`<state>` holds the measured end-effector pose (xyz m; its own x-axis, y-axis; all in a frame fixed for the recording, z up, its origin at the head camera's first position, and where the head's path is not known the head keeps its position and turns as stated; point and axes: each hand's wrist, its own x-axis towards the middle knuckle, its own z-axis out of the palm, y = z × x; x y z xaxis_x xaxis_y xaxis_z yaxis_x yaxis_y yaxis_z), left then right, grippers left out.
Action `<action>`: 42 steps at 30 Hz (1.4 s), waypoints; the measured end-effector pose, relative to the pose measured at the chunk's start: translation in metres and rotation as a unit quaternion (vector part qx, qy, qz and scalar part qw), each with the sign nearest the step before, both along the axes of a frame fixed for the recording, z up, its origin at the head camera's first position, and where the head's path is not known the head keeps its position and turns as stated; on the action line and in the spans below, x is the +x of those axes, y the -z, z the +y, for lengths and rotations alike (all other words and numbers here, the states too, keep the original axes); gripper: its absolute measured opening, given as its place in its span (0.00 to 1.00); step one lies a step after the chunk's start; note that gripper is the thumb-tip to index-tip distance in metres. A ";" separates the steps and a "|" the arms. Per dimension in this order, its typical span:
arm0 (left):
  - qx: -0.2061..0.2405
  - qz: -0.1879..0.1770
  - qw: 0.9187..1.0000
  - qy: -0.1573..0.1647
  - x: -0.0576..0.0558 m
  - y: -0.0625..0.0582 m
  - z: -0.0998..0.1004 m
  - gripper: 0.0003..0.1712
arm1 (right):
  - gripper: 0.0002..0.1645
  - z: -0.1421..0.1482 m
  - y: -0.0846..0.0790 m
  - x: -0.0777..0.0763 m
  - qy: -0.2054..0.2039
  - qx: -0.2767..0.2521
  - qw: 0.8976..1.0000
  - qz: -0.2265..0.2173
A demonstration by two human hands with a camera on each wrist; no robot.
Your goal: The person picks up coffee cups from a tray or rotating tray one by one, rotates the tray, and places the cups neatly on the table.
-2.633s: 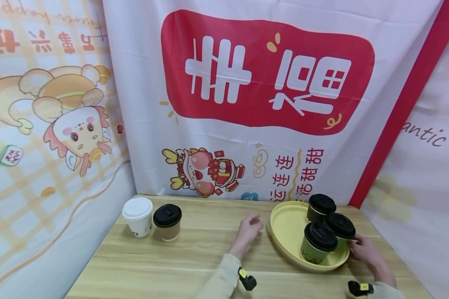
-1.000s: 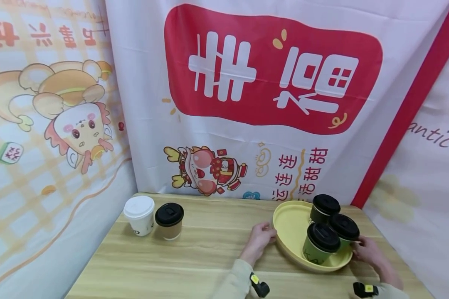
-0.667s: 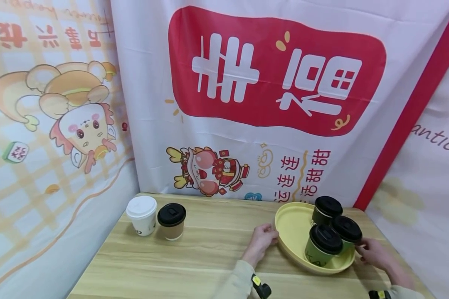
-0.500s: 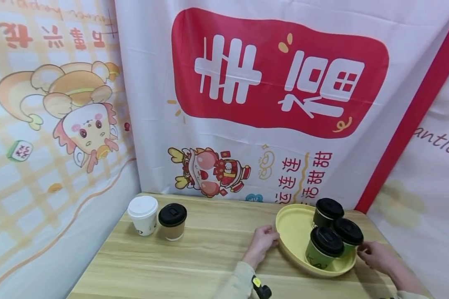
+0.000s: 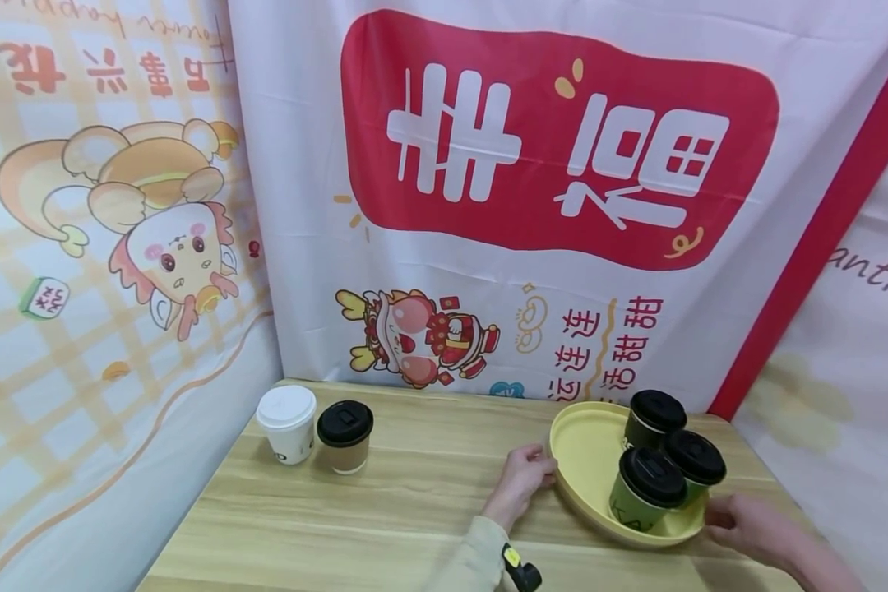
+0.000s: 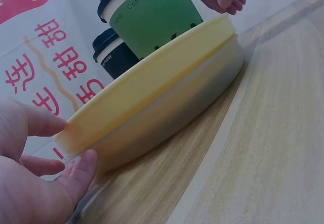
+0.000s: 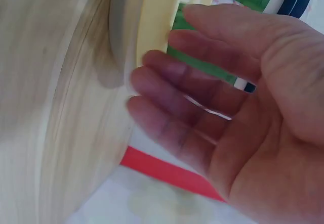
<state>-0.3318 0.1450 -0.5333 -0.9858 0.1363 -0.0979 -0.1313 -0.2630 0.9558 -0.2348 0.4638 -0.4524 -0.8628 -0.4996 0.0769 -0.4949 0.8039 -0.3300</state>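
A round yellow tray (image 5: 585, 462) lies at the table's right side. Three black-lidded paper cups stand on its right half: a dark cup (image 5: 649, 421) at the back, a green cup (image 5: 640, 501) in front, and another green cup (image 5: 696, 462) partly hidden behind it. My left hand (image 5: 521, 481) holds the tray's left edge, a finger at the rim and the thumb lower on the wall in the left wrist view. Beside the tray's right edge is my right hand (image 5: 751, 530). In the right wrist view its fingers (image 7: 167, 72) are loosely bent, close to the rim, gripping nothing.
A white lidded cup (image 5: 287, 426) and a brown cup with a black lid (image 5: 346, 440) stand at the table's back left. Printed cloths hang behind the wooden table (image 5: 414, 493) and at both sides.
My left hand has moved right onto the tray's edge and stayed there. My right hand has drawn slightly back from the cup and rim. The view has shifted a little.
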 end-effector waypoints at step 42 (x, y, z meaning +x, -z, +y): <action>0.012 -0.011 1.000 -0.002 -0.003 0.003 0.000 0.34 | 0.15 -0.068 0.013 0.005 -0.100 0.010 0.975 0.200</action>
<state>-0.3351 0.1449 -0.5364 -0.9839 0.1349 -0.1168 -0.1516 -0.2865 0.9460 -0.2302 0.3956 -0.4654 -0.6508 -0.6594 0.3763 -0.7283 0.6823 -0.0641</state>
